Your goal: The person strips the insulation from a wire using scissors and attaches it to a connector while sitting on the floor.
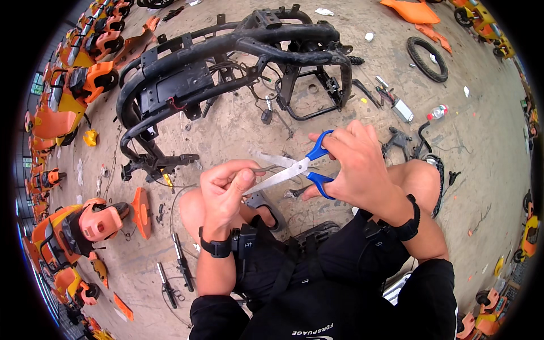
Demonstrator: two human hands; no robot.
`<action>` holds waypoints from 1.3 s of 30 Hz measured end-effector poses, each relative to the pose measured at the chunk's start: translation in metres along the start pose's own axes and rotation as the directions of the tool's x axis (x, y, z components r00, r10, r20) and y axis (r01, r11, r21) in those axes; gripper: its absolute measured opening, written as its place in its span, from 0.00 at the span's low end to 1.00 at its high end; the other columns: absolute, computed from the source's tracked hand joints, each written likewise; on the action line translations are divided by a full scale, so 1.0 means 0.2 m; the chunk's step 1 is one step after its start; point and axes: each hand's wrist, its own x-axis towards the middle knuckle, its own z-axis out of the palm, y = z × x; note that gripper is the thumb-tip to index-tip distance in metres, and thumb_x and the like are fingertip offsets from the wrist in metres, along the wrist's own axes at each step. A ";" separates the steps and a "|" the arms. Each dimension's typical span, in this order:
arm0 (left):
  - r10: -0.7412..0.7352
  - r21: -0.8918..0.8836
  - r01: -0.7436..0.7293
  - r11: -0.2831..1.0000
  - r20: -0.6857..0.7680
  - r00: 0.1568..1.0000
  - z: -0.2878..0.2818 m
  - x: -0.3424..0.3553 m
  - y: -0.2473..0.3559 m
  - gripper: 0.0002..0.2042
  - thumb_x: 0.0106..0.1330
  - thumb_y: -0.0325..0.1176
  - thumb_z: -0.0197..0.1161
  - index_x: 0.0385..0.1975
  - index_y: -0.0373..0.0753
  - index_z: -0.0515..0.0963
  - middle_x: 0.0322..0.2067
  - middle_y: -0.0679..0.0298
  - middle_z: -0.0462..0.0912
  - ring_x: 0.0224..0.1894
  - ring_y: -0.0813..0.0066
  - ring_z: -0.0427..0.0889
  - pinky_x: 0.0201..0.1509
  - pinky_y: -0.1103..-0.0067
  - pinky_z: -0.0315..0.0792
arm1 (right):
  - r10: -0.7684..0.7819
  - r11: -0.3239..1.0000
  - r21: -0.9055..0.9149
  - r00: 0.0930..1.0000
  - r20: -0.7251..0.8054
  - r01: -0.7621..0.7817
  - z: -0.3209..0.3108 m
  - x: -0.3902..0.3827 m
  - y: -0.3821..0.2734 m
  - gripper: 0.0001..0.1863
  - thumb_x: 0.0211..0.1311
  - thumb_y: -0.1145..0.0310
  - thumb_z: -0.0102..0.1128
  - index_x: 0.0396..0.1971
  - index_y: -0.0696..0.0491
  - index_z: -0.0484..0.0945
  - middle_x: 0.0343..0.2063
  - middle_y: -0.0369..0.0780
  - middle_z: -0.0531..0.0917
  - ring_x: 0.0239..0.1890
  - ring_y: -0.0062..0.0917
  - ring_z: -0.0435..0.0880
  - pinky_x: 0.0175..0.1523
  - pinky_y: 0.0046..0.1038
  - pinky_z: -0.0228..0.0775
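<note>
Fingers of my right hand (pixel 362 170) are wrapped through the blue handles of a pair of scissors (pixel 299 169). The scissor blades are spread apart, one beside the fingertips of my left hand (pixel 222 190). Between thumb and fingers, that left hand pinches a thin dark wire (pixel 264 169), which runs toward the blades. Whether the blades touch the wire I cannot tell. Past both hands, a black tubular vehicle frame (pixel 235 48) lies on the concrete floor with loose wiring hanging from it.
Orange and yellow scooters (pixel 62 107) line the left side. Two shock absorbers (pixel 181 258) lie near my left arm. A tire (pixel 428 59), a clear bottle (pixel 438 111) and a silver box (pixel 403 110) lie at the far right. An orange panel (pixel 141 213) is on the left.
</note>
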 end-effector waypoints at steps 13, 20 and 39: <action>-0.053 -0.059 0.054 0.997 0.029 0.998 -0.02 0.00 0.00 0.07 0.62 0.27 0.63 0.34 0.29 0.81 0.28 0.60 0.83 0.22 0.87 0.72 0.21 0.89 0.61 | -0.023 0.999 -0.042 1.000 0.000 0.023 -0.03 0.01 0.01 0.35 0.25 0.47 0.75 0.37 0.52 0.80 0.25 0.31 0.75 0.31 0.26 0.68 0.37 0.29 0.55; -0.031 0.040 0.028 0.999 0.070 0.997 -0.02 0.00 0.00 0.05 0.59 0.21 0.63 0.34 0.28 0.81 0.30 0.58 0.84 0.28 0.82 0.79 0.28 0.89 0.70 | -0.078 0.994 -0.076 0.996 -0.043 0.075 -0.03 0.01 0.01 0.34 0.25 0.48 0.75 0.38 0.51 0.82 0.24 0.29 0.74 0.28 0.25 0.66 0.36 0.28 0.52; -0.086 0.034 0.084 0.996 0.073 0.994 -0.02 0.00 0.01 0.06 0.60 0.24 0.63 0.33 0.27 0.80 0.30 0.55 0.84 0.32 0.75 0.82 0.37 0.83 0.74 | -0.086 0.980 -0.183 0.996 -0.014 0.082 -0.03 -0.01 -0.01 0.38 0.24 0.47 0.74 0.40 0.54 0.80 0.26 0.31 0.73 0.30 0.26 0.67 0.38 0.31 0.52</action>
